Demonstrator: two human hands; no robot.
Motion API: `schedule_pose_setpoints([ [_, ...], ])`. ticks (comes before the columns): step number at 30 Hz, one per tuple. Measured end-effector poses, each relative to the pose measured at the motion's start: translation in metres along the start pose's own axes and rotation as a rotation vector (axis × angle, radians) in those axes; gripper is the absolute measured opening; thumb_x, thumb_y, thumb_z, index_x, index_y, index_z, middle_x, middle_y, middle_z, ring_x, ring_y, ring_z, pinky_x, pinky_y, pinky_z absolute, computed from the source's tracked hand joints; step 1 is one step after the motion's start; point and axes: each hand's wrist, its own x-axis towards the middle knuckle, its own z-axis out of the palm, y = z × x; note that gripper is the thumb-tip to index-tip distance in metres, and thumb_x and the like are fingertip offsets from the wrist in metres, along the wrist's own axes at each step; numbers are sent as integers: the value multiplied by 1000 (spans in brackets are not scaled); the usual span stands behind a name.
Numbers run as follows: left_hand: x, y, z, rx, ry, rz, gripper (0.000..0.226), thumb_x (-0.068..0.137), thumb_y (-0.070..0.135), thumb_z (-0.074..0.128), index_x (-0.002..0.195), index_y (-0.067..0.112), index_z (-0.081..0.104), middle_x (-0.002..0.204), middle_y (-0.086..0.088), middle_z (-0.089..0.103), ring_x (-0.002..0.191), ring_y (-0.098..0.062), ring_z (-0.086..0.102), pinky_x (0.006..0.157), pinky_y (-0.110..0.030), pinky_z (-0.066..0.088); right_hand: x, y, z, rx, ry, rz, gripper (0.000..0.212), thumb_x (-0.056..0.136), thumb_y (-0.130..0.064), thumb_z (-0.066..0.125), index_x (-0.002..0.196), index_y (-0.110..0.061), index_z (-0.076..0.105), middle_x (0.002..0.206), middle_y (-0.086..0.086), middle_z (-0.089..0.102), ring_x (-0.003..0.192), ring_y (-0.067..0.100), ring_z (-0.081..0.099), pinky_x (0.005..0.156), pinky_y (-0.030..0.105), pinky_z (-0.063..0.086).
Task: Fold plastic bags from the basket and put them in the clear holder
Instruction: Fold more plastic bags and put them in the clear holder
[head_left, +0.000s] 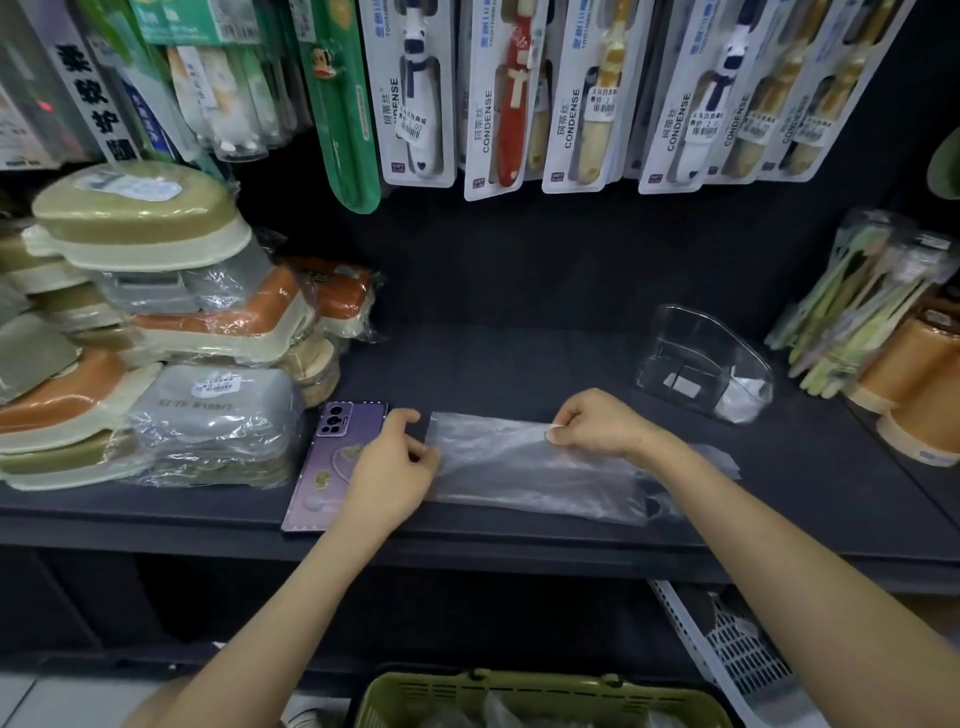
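A clear plastic bag (524, 462) lies flat, folded into a long strip, on the dark shelf (467, 540). My left hand (392, 462) pinches its left end near the front corner. My right hand (597, 423) pinches the bag's far edge a little right of the middle. The clear holder (704, 358) stands at the back right of the shelf, with a folded bag (740, 402) in its front. Below the shelf, the green basket (540, 696) holds more bags that are only partly visible.
A purple phone (332, 457) lies face down just left of my left hand. Stacked wrapped soap boxes (156, 364) fill the shelf's left side. Cups and bundled utensils (883, 343) stand on the right. Toothbrush packs (571, 93) hang above. A white crate (737, 654) sits at lower right.
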Motion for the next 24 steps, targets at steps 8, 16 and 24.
schedule_pose_setpoints([
  [8, 5, -6, 22, 492, 199, 555, 45, 89, 33, 43, 113, 2, 65, 110, -17, 66, 98, -40, 62, 90, -43, 49, 0, 1, 0, -42, 9, 7, 22, 87, -16, 63, 65, -20, 64, 62, -16, 57, 69, 6, 58, 66, 25, 46],
  [16, 6, -5, 42, 744, -266, 472, 119, 58, 82, -29, 154, 17, 1, 162, -3, -3, 148, -15, -10, 112, -23, -18, 0, -2, 0, -73, -1, 12, 20, 83, -16, 64, 64, -23, 65, 60, -18, 58, 75, 11, 62, 75, 32, 53],
  [24, 5, -7, 46, 783, -262, 447, 100, 67, 72, -16, 154, 23, -3, 161, -4, -11, 148, -16, -14, 117, -28, -12, -15, 10, -3, -182, 210, -21, 27, 89, -26, 61, 115, -19, 64, 100, -4, 68, 102, 21, 61, 89, 33, 47],
])
